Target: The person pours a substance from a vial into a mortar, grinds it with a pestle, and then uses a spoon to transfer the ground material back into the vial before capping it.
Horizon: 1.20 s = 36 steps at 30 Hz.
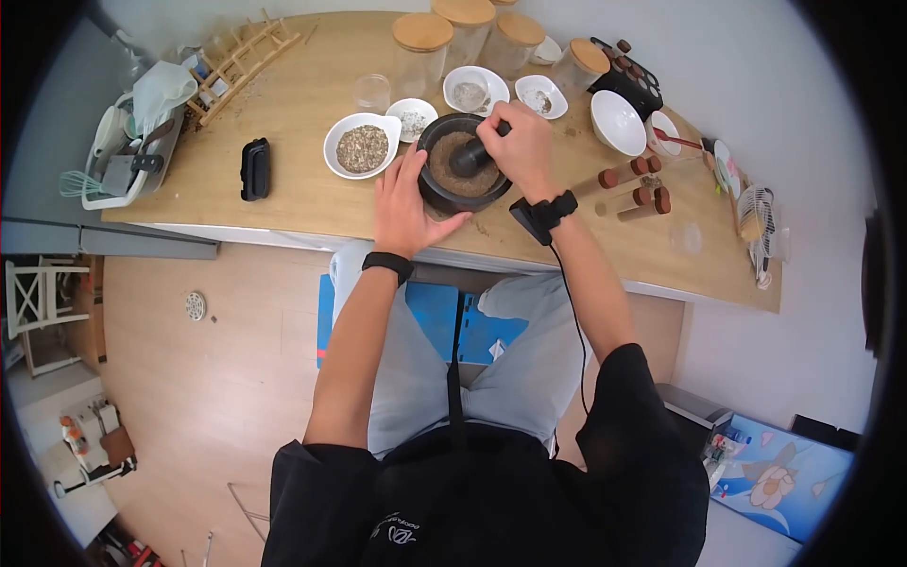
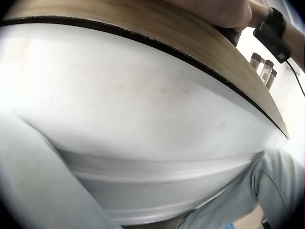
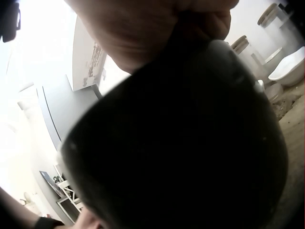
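Observation:
In the head view a dark mortar [image 1: 437, 194] stands near the counter's front edge, holding brown ground material [image 1: 449, 168]. The right hand [image 1: 521, 151] grips the black pestle [image 1: 470, 158], whose lower end rests in the mortar, tilted toward the left. The left hand [image 1: 402, 208] lies against the mortar's left side, fingers extended and thumb spread along the front. The right wrist view is mostly filled by the dark mortar [image 3: 176, 143], with the right hand [image 3: 157, 28] above it. Only part of the left hand [image 2: 219, 12] shows in the left wrist view.
Left of the mortar are a white bowl of coarse grains [image 1: 363, 148] and a smaller white bowl [image 1: 413, 118]. Behind stand lidded jars [image 1: 421, 66] and white dishes. Corked tubes [image 1: 645, 203] lie at the right, a black case [image 1: 255, 170] and a dish rack [image 1: 142, 180] at the left.

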Motion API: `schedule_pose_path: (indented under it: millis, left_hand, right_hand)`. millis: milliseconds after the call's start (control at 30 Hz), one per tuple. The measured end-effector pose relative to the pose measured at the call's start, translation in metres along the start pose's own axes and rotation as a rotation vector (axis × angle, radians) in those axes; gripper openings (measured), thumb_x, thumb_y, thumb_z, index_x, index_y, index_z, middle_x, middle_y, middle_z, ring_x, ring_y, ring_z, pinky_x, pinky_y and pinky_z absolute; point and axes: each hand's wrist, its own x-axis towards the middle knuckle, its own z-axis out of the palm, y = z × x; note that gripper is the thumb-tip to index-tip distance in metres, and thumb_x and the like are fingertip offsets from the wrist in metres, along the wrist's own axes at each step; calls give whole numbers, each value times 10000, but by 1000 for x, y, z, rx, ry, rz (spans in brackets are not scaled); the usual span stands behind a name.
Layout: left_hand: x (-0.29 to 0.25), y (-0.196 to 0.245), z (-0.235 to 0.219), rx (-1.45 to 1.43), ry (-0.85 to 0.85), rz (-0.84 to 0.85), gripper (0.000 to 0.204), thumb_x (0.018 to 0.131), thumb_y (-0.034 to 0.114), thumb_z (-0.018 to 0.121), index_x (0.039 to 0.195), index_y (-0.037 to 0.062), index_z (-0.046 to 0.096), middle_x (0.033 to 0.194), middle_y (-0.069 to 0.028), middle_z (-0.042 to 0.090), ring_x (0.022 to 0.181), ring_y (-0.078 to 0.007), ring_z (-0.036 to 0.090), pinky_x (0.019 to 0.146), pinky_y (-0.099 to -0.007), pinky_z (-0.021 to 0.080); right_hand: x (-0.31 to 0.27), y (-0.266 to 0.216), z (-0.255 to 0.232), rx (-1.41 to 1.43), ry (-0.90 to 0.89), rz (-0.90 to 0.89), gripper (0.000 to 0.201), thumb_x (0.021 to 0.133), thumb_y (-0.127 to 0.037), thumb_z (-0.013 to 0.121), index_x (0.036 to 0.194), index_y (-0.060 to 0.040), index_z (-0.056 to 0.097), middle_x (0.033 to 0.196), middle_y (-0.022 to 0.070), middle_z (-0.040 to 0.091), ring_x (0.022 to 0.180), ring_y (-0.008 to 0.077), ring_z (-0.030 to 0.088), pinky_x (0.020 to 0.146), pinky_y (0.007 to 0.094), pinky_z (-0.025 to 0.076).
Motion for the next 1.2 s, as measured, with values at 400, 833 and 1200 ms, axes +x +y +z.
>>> schedule_pose_path:
  millis: [400, 833, 1200]
  left_hand:
    - [1, 0, 2, -95, 38, -44, 1061, 551, 385, 983, 1410, 24, 476, 1420, -190, 570, 1195, -387, 536, 1029, -467, 484]
    - [3, -1, 1, -73, -25, -57, 1104, 598, 402, 979, 1444, -38, 423, 1332, -226, 576, 1212, -389, 527, 1048, -460, 473]
    - [1, 0, 0, -86, -12, -50, 1098, 604, 416, 975, 1447, -32, 433, 1335, -229, 579, 1212, -386, 535, 1041, -463, 478]
  right_hand:
    - [-1, 2, -1, 51, -168, 71, 148, 772, -183, 718, 744, -51, 658, 744, 142, 670, 683, 357, 647, 625, 431, 506]
    - [1, -1, 5, 43, 56, 7, 140, 782, -166, 715, 732, -51, 653, 731, 152, 656, 649, 385, 632, 611, 465, 505]
    - [4, 1, 5, 38, -10, -31, 129, 783, -160, 712, 730, -58, 652, 722, 146, 661, 647, 367, 642, 596, 439, 505]
